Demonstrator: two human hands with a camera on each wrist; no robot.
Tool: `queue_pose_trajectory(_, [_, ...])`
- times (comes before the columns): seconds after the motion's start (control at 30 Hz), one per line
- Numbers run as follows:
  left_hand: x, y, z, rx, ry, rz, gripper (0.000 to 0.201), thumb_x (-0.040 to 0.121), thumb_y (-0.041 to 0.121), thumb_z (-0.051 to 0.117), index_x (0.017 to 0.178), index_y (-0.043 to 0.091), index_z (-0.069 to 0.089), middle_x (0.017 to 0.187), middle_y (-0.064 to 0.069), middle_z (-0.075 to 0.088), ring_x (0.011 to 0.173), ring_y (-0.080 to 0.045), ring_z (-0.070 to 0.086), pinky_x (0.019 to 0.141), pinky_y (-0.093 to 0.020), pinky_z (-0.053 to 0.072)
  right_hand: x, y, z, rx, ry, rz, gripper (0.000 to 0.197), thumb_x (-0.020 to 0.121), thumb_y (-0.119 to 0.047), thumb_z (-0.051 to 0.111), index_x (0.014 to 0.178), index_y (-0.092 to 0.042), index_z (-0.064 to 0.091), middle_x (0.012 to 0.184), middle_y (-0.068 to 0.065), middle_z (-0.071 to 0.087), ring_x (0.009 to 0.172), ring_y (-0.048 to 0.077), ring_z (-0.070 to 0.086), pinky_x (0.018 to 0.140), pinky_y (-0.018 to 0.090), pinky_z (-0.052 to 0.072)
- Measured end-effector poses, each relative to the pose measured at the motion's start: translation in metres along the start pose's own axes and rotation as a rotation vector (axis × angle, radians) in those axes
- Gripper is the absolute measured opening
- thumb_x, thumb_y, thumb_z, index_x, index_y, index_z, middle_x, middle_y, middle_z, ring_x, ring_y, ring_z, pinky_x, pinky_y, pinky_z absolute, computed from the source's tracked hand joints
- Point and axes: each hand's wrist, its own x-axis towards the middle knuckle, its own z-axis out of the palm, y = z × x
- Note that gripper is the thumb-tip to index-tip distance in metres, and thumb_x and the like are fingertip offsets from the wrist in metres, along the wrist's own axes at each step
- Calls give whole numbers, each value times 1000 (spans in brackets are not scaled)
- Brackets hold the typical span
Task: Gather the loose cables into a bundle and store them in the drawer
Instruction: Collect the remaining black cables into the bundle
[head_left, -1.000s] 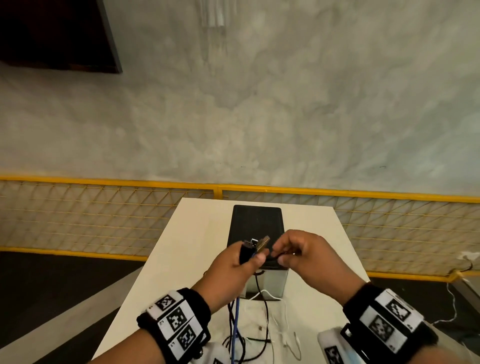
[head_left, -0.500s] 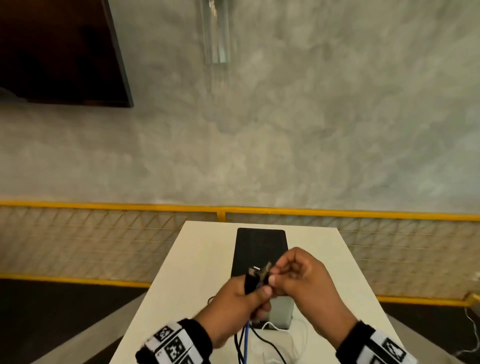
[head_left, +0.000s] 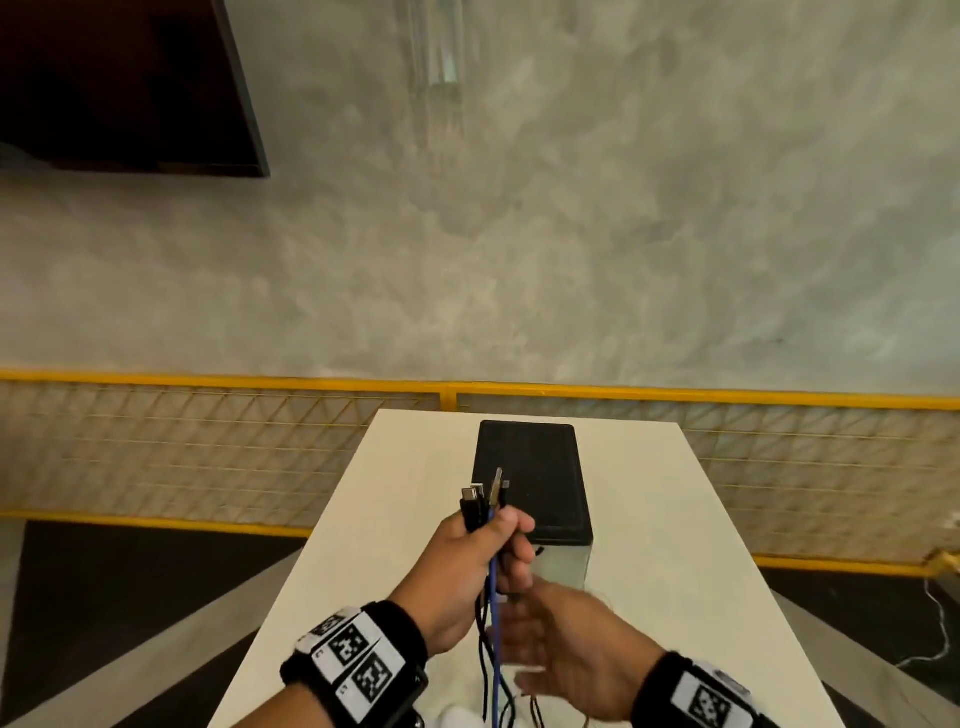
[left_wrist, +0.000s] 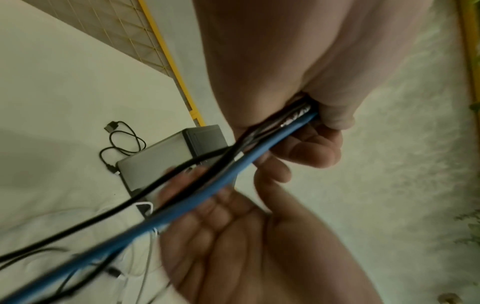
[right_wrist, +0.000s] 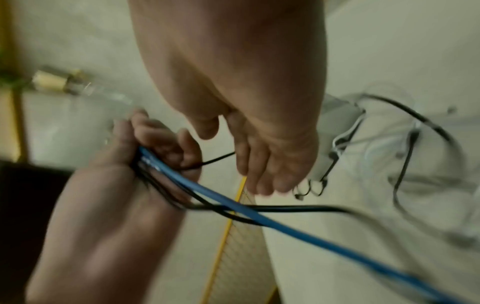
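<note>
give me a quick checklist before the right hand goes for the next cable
1. Left hand grips the gathered cable ends firmly: ok, fingers curled round the blue cable and the black ones, plugs sticking up above the fist.
2. Right hand free to grab: ok, fingers relaxed, holding nothing.
3. All cables collected: not ok, a small black cable lies loose on the white table beside the black box, and white cables lie nearer.
4. Hanging lengths untangled: cannot tell, they cross below the fist and the views are blurred.
5. Drawer open and ready: cannot tell, no drawer front is visible.
</note>
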Motion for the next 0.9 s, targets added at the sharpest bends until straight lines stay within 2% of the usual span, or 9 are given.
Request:
queue_pose_trajectory(0.1, [-5,-8,4,-15,-5,-72,27,101,21,51,88,5,68,60,-6,56,47,-15,48,51,-29,47,3,-18,2,165,25,-129,43,96,-42,43,63,-19,57,61,1,58,64,19,56,65,32,41])
queue_pose_trajectory(0.2, [-19,-24,2,57,-59,-263,29,100,26,52,80,10,65,54,-4,48,41,-12,35,41,-22,33,10,-40,-7,378,141,-197,35,102,-27,35,77,-12,54,55,7,61,53,25,55,58,33,43])
queue_pose_trajectory(0.3, [-34,-47,-7,190,-118,-467,29,99,26,52,77,8,62,49,-3,44,37,-13,31,40,-19,25,18,-51,-14,371,202,-181,33,103,-29,35,83,-14,57,64,6,69,55,20,62,61,33,45])
queue_pose_trajectory(0.43, [-37,-62,-24,491,-199,-612,26,89,28,62,65,18,66,53,4,56,44,-7,48,48,-19,36,27,-44,-15,369,222,-186,31,103,-30,35,88,-15,58,67,6,72,64,19,65,63,33,47])
queue_pose_trajectory(0.53, [-44,-62,-31,745,-270,-559,17,85,30,66,69,25,65,65,16,59,62,3,51,63,-17,37,29,-34,-19,361,229,-189,30,103,-29,36,89,-14,58,65,6,70,63,20,64,62,32,47])
queue_pose_trajectory(0.63, [-40,-51,-28,370,-86,-435,22,89,20,63,67,16,62,53,1,50,42,-10,39,42,-20,29,35,-21,-20,296,228,-195,30,104,-27,34,94,-12,57,65,7,70,60,20,63,58,30,46])
queue_pose_trajectory(0.73, [-16,-39,-13,279,157,-167,21,95,22,57,76,15,61,54,5,48,39,-8,32,40,-18,24,38,-6,-17,254,191,-201,33,104,-28,32,112,-9,58,93,13,73,82,25,69,71,36,49])
queue_pose_trajectory(0.83, [-1,-41,7,432,123,-37,16,88,16,64,74,22,65,56,11,57,42,-2,47,40,-16,34,38,-1,-3,311,120,-214,48,104,-36,30,121,-3,61,114,17,71,105,29,66,87,43,51])
queue_pose_trajectory(0.9, [-1,-50,13,454,126,-22,17,83,9,67,72,22,65,63,9,64,53,-2,57,45,-14,39,33,-1,5,384,93,-205,54,102,-43,32,115,-2,64,112,18,71,109,32,65,83,43,53])
